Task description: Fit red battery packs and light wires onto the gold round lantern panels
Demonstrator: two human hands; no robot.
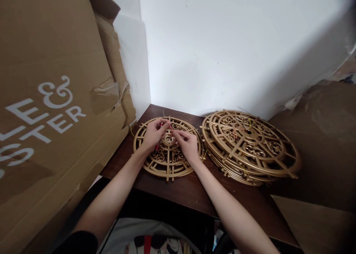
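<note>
Both my hands are over a round, gold-coloured openwork frame [168, 170] of rings, spokes and scrolls, lying flat on a dark brown table. My left hand [154, 134] is closed, its thumb and forefinger pinched near the frame's centre. Bits of a red object [157, 147] show at the left hand's fingers and below its palm; its kind cannot be made out. My right hand [187, 142] is closed too, its thumb and forefinger pinching close to the left fingertips. Whatever thin piece lies between the fingertips is too small to name.
Right of the frame stands a stack of similar gold frames [232, 150], with yellow wires [251, 123] on top. A large printed cardboard box [55, 128] rises at the left. More cardboard [314, 150] borders the right. A white wall [211, 53] stands behind the table [178, 194].
</note>
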